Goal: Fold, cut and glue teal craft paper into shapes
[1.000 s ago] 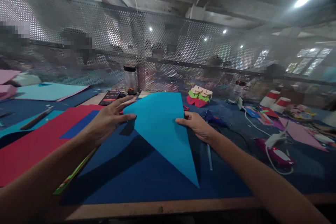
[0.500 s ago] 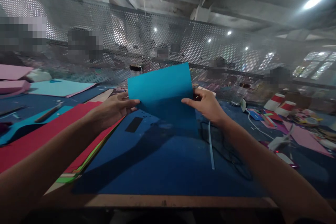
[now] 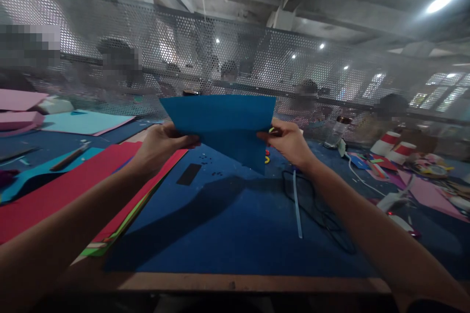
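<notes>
A blue sheet of craft paper or foam (image 3: 220,120) is held up above the table, slightly bent, its lower edge slanting down to a point at the right. My left hand (image 3: 161,142) pinches its left edge, thumb in front and fingers behind. At the right edge my right hand (image 3: 290,142) grips it the same way. Below the sheet, a small black rectangle (image 3: 189,174) and tiny dark bits (image 3: 205,159) lie on the dark blue table surface (image 3: 227,234). Behind the sheet's lower right, small red and yellow pieces (image 3: 267,156) partly show.
Red sheets (image 3: 73,181) are stacked at the left, near a pen-like tool (image 3: 69,156) and a light blue sheet (image 3: 88,122). To the right lie a pale strip (image 3: 296,205), a black cord (image 3: 330,227), a glass jar (image 3: 338,132) and red-white cones (image 3: 385,143). A perforated screen (image 3: 249,49) stands behind; people sit beyond.
The sheet has tilted and turned in my hands; its top edge is now nearly level and wider, its face darker. Both hands keep their hold, and the red and yellow pieces now show.
</notes>
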Available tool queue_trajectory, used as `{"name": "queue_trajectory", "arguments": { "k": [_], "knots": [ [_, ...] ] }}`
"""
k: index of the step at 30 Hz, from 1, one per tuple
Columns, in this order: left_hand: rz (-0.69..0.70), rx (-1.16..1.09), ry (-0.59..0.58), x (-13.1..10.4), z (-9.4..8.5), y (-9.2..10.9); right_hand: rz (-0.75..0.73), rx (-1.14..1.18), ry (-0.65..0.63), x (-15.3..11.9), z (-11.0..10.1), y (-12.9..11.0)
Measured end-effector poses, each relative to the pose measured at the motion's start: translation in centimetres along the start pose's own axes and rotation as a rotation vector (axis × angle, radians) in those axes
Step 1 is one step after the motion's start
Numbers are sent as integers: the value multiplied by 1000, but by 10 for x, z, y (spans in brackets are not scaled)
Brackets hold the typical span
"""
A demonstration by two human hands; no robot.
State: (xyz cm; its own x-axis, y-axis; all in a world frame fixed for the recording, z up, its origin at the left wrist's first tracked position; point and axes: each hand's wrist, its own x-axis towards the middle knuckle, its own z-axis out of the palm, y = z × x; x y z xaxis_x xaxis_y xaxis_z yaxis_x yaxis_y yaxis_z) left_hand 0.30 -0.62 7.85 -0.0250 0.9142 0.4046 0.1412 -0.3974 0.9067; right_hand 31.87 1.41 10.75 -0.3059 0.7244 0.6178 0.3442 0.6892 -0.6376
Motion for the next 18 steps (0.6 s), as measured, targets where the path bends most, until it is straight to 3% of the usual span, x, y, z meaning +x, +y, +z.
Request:
{"name": "queue_trajectory", "arguments": {
  "k": [3, 5, 7, 10, 13, 18],
  "knots": [
    [89, 17, 68, -11, 1, 4, -70, -103, 98, -10, -4, -5],
    [248, 87, 60, -25, -2, 4, -128, -120, 109, -24, -6, -7],
    [337, 186, -42, -43, -7, -2, -208, -154, 39, -45, -4, -4],
    [299, 286, -193, -69, -18, -25, -262, -168, -145, -81, 5, 11],
    [274, 476, -459, -87, -27, -55, -202, -279, -345, -110, 16, 30],
    [328, 638, -541, -100, -34, -83, -242, -482, -520, -127, 24, 41]
  ]
}}
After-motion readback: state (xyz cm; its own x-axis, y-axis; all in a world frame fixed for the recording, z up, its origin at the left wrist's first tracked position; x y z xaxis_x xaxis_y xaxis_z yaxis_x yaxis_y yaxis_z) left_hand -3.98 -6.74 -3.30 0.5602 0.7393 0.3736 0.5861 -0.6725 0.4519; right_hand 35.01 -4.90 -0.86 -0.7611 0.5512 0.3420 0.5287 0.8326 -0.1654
